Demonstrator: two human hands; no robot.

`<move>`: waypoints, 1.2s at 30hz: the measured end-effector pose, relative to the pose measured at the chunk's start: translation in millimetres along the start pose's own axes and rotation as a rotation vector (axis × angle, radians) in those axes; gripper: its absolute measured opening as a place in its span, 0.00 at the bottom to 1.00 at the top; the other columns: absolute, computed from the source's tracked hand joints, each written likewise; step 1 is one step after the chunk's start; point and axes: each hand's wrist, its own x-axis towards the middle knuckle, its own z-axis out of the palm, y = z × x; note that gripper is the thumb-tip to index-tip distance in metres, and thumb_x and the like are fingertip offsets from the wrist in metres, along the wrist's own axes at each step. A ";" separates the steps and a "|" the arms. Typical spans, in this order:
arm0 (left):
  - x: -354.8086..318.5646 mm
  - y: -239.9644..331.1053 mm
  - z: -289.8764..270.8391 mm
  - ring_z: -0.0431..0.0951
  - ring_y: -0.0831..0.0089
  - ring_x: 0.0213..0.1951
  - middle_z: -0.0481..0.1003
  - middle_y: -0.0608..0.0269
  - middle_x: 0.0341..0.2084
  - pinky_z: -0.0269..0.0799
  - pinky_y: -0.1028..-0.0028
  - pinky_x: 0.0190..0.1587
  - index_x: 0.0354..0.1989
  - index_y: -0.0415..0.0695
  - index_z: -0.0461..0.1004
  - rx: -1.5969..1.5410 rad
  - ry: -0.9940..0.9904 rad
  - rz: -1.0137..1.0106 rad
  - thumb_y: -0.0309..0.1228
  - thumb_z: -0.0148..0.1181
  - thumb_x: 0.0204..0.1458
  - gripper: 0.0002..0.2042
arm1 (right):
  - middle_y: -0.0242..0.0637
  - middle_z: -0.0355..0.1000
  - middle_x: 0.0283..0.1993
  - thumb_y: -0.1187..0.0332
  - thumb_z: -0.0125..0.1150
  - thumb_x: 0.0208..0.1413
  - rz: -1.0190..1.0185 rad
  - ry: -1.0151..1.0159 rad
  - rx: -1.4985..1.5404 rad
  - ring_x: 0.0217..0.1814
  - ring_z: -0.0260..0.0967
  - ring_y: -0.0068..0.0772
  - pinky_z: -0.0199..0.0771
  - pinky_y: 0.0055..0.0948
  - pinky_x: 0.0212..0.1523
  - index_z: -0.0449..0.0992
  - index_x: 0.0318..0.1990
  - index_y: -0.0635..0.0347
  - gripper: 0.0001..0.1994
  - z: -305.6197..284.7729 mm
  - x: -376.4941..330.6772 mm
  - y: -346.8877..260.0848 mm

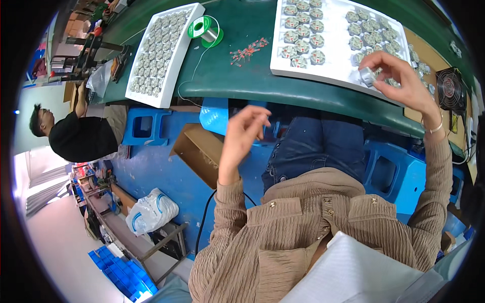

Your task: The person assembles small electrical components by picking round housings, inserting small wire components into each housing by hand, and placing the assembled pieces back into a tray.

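My right hand pinches a small round silver metal part between thumb and fingertips, over the near edge of the right white foam tray. Round parts of a similar kind stand in rows in that tray, some showing red bits on top. My left hand hovers in front of the table's near edge, fingers curled and tips drawn together; anything between them is too small to make out. Beyond it, a loose pile of small red components with thin wire legs lies on the green table.
Another white foam tray full of round parts stands at left, beside a green spool of solder wire. A small black fan sits at far right. Below are a cardboard box and blue stools. Another person works at left.
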 end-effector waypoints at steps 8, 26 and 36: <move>88.3 6.8 -35.7 0.73 0.64 0.31 0.76 0.59 0.28 0.72 0.67 0.36 0.37 0.41 0.78 0.790 0.695 0.402 0.26 0.60 0.57 0.03 | 0.47 0.76 0.51 0.86 0.59 0.53 0.077 0.012 0.971 0.44 0.79 0.32 0.81 0.20 0.37 0.70 0.56 0.66 0.22 116.8 -22.0 -42.8; 89.3 -8.5 -34.1 0.74 0.68 0.33 0.77 0.61 0.31 0.73 0.70 0.39 0.37 0.39 0.74 0.658 0.686 0.415 0.24 0.61 0.56 0.03 | 0.37 0.75 0.47 0.83 0.58 0.59 0.334 0.149 1.033 0.42 0.72 0.23 0.72 0.18 0.37 0.69 0.64 0.60 0.24 221.9 -41.8 -8.5; 0.5 -27.6 55.7 0.72 0.79 0.33 0.77 0.66 0.34 0.70 0.80 0.38 0.42 0.40 0.79 0.363 0.285 0.286 0.21 0.59 0.59 0.05 | 0.34 0.76 0.45 0.79 0.59 0.60 0.377 0.314 0.810 0.42 0.74 0.22 0.71 0.18 0.39 0.73 0.61 0.57 0.21 232.9 -43.9 7.4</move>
